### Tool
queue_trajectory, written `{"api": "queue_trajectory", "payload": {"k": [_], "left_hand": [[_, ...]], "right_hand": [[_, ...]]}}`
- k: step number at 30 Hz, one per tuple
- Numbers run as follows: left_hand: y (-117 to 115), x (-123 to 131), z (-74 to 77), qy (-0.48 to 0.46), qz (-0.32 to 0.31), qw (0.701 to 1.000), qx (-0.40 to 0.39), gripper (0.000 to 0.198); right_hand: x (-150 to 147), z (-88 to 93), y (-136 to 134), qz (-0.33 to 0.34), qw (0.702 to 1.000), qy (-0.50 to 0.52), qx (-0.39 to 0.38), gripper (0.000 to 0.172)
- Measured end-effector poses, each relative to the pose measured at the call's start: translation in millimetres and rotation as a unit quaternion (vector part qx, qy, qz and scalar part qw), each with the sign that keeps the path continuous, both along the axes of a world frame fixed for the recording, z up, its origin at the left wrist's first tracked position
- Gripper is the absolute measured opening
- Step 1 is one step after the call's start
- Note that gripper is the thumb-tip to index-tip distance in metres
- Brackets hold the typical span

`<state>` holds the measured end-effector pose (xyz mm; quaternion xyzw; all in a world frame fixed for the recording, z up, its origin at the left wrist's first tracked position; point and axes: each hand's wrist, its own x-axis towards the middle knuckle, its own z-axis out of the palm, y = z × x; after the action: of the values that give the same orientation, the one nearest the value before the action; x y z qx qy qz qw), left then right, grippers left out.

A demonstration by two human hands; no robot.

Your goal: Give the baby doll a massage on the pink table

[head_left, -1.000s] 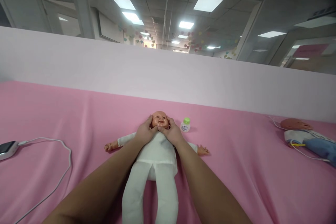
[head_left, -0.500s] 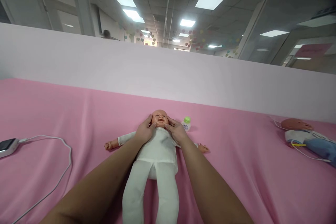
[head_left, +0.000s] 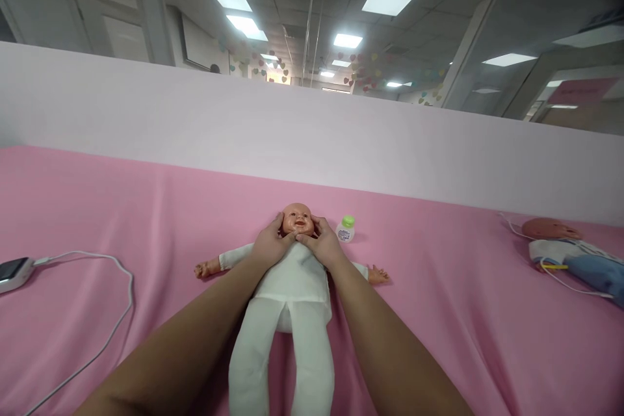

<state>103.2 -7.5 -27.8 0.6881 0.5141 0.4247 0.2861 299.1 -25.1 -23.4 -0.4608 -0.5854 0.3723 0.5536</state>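
– Looking for the doll [head_left: 292,286]: lying where?
– Lying face up on the pink sheet [head_left: 429,286], between both forearms [head_left: 199,325], stretching lengthwise toward the white panel [head_left: 302,136], head at that end, legs at the near end.
– Doing what with the left hand [head_left: 270,244]?
– Cupping one side of the doll's head [head_left: 296,214], with fingers [head_left: 279,221] curved along it and the thumb in toward the chin.
– Doing what with the right hand [head_left: 327,244]?
– Mirroring that from the opposite side, holding thumbs close together, perhaps touching; spanning no wider than the head.
– Favouring one hand over the other?
– Favouring neither: touching the head with both, holding it squarely between the two sets of fingers.
– Seeing anything else close?
– Seeing a green-capped bottle [head_left: 346,230] beside the right hand, apart.
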Motion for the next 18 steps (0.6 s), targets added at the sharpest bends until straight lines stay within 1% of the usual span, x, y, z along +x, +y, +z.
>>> {"api": "queue_trajectory", "payload": {"k": [2, 5, 8, 12, 15, 18], "left_hand": [[-0.6, 1.2, 0.5, 0.011, 0.011, 1.0, 0.01, 0.098], [-2.7, 2.8, 2.6, 0.008, 0.021, 1.0, 0.019, 0.092], [-6.4, 3.1, 6.4, 0.01, 0.018, 1.0, 0.017, 0.086], [-9.5, 2.0, 10.6, 0.013, 0.022, 1.0, 0.01, 0.079], [-7.7, 1.3, 9.7, 0.005, 0.025, 1.0, 0.003, 0.074], [-3.7, 1.0, 6.4, -0.022, 0.023, 0.999, -0.007, 0.071]], "right_hand": [[-1.5, 1.0, -1.0, -0.008, 0.999, -0.031, 0.002, 0.085], [-2.1, 2.1, -0.6, -0.016, 0.999, -0.038, 0.007, 0.076], [-0.9, 3.3, -0.3, -0.008, 1.0, -0.011, 0.008, 0.067], [3.7, 1.8, 1.6, 0.021, 0.999, 0.027, 0.014, 0.067], [7.9, -3.3, 6.6, 0.037, 0.998, 0.053, 0.013, 0.068], [10.4, -9.7, 13.1, 0.026, 0.997, 0.067, 0.01, 0.064]]}}
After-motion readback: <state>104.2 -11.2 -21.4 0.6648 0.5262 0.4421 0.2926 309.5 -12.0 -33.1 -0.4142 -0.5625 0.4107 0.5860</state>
